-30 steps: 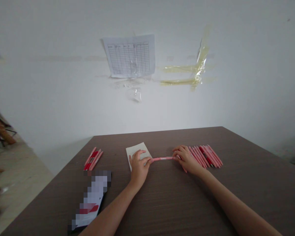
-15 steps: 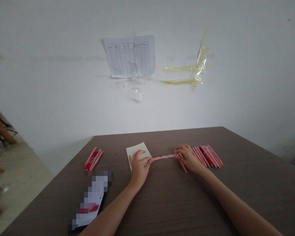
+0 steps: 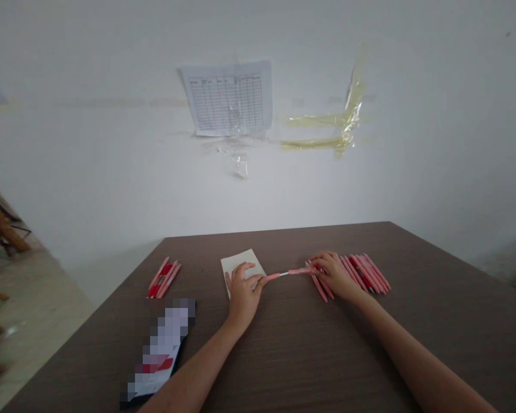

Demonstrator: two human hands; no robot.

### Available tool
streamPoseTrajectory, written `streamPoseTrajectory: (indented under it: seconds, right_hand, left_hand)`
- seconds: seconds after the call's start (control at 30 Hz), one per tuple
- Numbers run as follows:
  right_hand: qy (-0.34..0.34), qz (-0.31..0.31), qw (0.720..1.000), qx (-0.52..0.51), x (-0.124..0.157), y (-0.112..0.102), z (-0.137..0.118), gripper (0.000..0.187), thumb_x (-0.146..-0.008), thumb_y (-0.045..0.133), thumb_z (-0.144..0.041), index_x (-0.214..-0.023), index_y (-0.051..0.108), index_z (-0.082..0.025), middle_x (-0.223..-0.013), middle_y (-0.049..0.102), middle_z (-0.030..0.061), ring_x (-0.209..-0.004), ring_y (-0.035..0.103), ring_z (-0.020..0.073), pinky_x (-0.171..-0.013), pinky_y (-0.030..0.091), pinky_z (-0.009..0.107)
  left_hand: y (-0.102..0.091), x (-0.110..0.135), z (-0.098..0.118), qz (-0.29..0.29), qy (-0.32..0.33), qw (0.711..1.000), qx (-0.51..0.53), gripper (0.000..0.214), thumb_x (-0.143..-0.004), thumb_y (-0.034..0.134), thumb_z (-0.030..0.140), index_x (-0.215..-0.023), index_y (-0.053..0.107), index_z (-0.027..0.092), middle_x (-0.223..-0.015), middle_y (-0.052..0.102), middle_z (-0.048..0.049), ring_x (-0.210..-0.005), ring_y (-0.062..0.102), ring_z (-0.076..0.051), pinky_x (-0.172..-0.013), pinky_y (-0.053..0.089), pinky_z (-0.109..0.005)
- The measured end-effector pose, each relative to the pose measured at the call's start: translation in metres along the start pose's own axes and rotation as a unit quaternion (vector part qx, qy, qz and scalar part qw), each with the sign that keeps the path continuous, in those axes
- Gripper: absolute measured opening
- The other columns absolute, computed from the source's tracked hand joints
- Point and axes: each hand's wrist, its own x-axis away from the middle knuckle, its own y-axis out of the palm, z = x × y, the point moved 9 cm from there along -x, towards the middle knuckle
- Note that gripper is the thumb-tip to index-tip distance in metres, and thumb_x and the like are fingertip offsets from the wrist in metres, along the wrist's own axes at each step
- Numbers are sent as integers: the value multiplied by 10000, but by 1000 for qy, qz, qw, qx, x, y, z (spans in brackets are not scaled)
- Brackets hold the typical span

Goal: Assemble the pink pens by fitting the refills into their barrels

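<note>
My left hand [image 3: 243, 292] pinches the left end of a pink pen [image 3: 273, 277] between thumb and fingertips, over the edge of a pale notepad [image 3: 236, 263]. Closed on the pen's right-hand part [image 3: 300, 271] are the fingertips of my right hand [image 3: 333, 275]. Between the two pink parts a thin white length shows. Beneath and beside my right hand lie loose pink pens [image 3: 319, 287], partly covered by it. A row of several pink pens [image 3: 372, 274], one darker red, lies just to its right.
At the far left of the brown table [image 3: 284, 355] is a small group of pink and red pens [image 3: 164, 278]. A partly pixelated flat packet [image 3: 159, 355] lies near my left forearm. Behind stands a white wall with a taped printed sheet [image 3: 230, 100].
My right hand has shifted slightly right with its part of the pen, and the white length between the parts now shows more. More of the pens beneath that hand are uncovered. My left hand stays put.
</note>
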Motion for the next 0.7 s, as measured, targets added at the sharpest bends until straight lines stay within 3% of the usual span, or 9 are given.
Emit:
streamPoseTrajectory:
  seconds: [0.7]
  right_hand:
    - [43, 5, 999, -5, 0, -9, 19, 148, -885, 577, -331, -879, 683, -227, -1041, 667, 73, -1095, 475, 277, -965, 375, 446]
  left_hand:
    - [1, -1, -6, -7, -36, 999, 10, 164, -865, 618, 355, -837, 772, 305, -1206, 620, -54, -1202, 506, -281, -1096, 211, -649]
